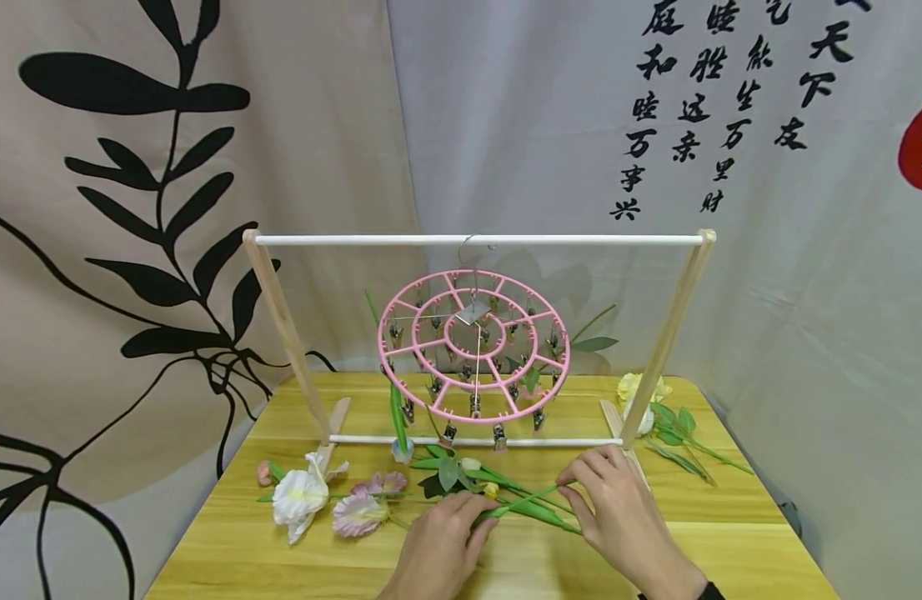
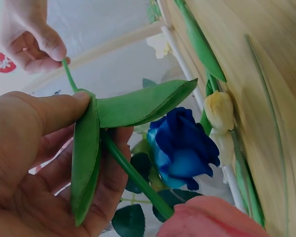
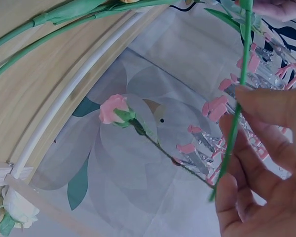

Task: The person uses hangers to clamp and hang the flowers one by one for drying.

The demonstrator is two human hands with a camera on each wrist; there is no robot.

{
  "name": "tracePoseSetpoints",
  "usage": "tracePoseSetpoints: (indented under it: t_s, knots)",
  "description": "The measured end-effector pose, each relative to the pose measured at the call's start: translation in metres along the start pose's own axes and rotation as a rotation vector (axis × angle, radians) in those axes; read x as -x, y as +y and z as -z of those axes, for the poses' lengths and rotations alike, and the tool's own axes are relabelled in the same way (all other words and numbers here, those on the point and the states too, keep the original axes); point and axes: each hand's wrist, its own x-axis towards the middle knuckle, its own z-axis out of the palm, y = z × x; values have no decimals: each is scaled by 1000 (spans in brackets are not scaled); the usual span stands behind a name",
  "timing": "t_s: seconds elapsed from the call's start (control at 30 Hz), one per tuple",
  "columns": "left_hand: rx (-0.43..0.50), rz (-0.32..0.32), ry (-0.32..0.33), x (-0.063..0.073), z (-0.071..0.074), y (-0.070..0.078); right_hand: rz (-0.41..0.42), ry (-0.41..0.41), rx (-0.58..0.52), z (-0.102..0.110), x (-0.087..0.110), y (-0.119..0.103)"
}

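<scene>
My left hand [image 1: 446, 533] pinches the stem of an artificial flower, likely a tulip, where its green leaves [image 2: 138, 106] branch off. Its pink bloom [image 2: 209, 219] shows at the bottom of the left wrist view; in the head view the left hand hides it. Farther along, my right hand [image 1: 618, 508] holds the thin green stem [image 3: 237, 108] near its end between thumb and fingers. The stem slants between both hands, just above the table. Behind it are a blue rose [image 2: 182, 148] and a pale yellow tulip [image 2: 219, 109].
A pink round clip hanger [image 1: 476, 419] hangs from the white bar [image 1: 356, 240] of a wooden rack. A pink rose [image 3: 113, 109] hangs head down from it. White [image 1: 302, 497] and lilac flowers [image 1: 359, 512] lie left on the table [image 1: 228, 550]; yellow flowers [image 1: 659, 387] lie right.
</scene>
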Motion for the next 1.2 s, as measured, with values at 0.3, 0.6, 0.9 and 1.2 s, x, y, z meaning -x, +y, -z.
tracePoseSetpoints:
  t_s: [0.3,0.6,0.9,1.2]
  knots:
    - [40,63,48,4,0,-9,-73,97,-29,1,-4,7]
    - [105,100,83,6,1,-11,-159,153,-180,-5,-6,12]
    - [155,99,131,6,0,-10,-148,153,-322,-13,-17,7]
    - [206,164,119,5,0,-9,-171,76,-429,-27,-37,-5]
